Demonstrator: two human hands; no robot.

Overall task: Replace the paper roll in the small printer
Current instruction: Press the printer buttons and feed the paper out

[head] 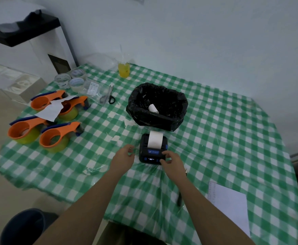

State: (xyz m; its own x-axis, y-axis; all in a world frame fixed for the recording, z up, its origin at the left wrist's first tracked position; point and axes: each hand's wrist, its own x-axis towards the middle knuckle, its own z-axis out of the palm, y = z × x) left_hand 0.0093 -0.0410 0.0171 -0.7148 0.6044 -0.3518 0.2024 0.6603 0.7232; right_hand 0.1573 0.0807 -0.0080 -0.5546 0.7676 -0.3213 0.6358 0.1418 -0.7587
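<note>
**Fresh paper showing, hands back on the printer**

A table (233, 138) draped in a green-and-white checked cloth under clear plastic stands against a pale wall. The small black printer (153, 149) sits near the front edge, right before the person, where both arms reach it without stretching. A white strip of paper (155, 139) comes up out of its top and lies away from the person, so a roll seems to be seated inside, though the roll itself is hidden.

The right hand (171, 160) rests on the printer's near right corner, fingers curled down onto the front panel by the lit display; it looks to be pressing or steadying, not gripping anything loose. The left hand (125, 156) is just beside the printer's left side, fingers loosely bent with thumb and forefinger close together; whether they touch the casing or pinch something I cannot tell.

Just behind the printer stands a bin lined with a black bag (157, 105), with a small white roll (153, 108) lying in it, likely the spent one, dropped within easy reach. Four orange tape dispensers (43, 124), tape rolls and scissors (109, 98) lie well off to the left, out of the way. A white sheet (229, 207) lies near the right front.

The job looks close to finished: what remains is probably checking the lid is latched and the paper feeds.
</note>
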